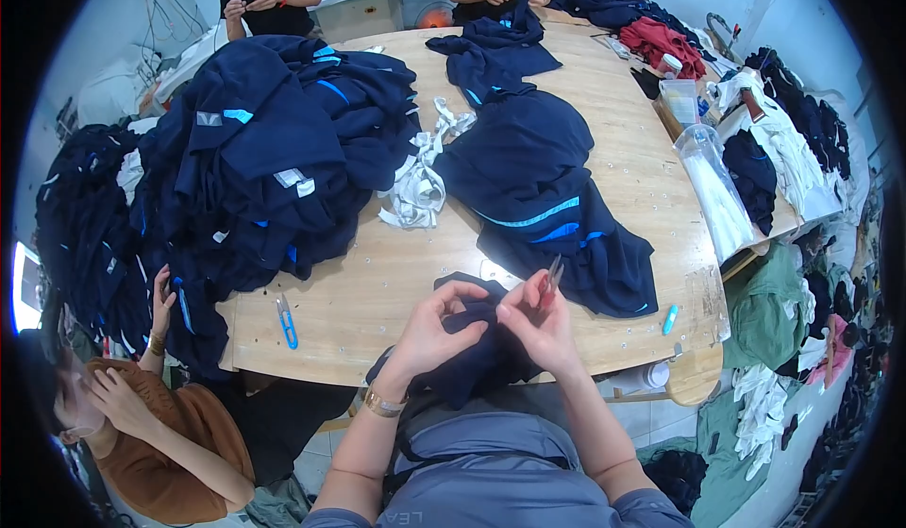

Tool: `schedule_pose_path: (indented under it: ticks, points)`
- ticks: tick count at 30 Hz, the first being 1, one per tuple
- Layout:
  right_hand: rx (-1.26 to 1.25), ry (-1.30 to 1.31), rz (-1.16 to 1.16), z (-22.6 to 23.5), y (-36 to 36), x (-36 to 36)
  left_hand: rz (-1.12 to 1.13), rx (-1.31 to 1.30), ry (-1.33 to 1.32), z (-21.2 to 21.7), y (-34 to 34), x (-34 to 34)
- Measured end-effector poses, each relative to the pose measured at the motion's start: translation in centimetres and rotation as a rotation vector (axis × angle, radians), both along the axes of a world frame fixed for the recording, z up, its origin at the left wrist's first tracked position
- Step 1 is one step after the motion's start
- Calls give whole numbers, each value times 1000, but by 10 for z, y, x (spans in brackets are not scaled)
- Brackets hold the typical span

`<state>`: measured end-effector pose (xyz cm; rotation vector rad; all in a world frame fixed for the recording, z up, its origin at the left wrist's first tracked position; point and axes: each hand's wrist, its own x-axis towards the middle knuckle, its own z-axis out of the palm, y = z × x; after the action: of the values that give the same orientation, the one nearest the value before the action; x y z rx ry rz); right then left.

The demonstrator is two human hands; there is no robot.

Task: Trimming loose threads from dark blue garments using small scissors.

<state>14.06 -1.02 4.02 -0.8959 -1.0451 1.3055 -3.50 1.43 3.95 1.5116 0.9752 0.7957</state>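
Observation:
Close to my body, at the near edge of the table, my left hand [442, 328] pinches a fold of a dark navy garment [462, 369]. The cloth hangs from my fingers over the edge and onto my lap. My right hand [540, 325] is closed around small thread snips [550, 281] with red handles, their blades pointing up and away from me. Its thumb and fingertips meet the same garment beside my left fingers. Just beyond lies a larger navy garment [528, 141] with light-blue stripes.
A tall heap of navy garments [274, 141] covers the table's left side, with white strips [415, 184] beside it. Blue snips [287, 322] lie near left; a turquoise marker [670, 319] near right. A person in brown [179, 434] sits at left; two people stand across the table.

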Motion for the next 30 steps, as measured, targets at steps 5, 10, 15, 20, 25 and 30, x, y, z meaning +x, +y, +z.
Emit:
schedule_pose_path:
  ticks: [5, 10, 15, 20, 25, 30]
  points:
    - [124, 302, 430, 20, -14, 14, 7, -176, -193, 6, 3, -4]
    - [74, -454, 47, 2, -1, 27, -61, -269, -355, 14, 3, -6]
    - [50, -272, 134, -14, 7, 14, -146, -337, -511, 12, 3, -6]
    - [12, 0, 5, -28, 2, 4, -76, -76, -136, -6, 3, -6]
    - [84, -3, -76, -24, 1, -1, -28, -119, -100, -15, -7, -7]
    - [199, -227, -138, -25, -3, -1, -23, -222, -215, 0, -10, -2]
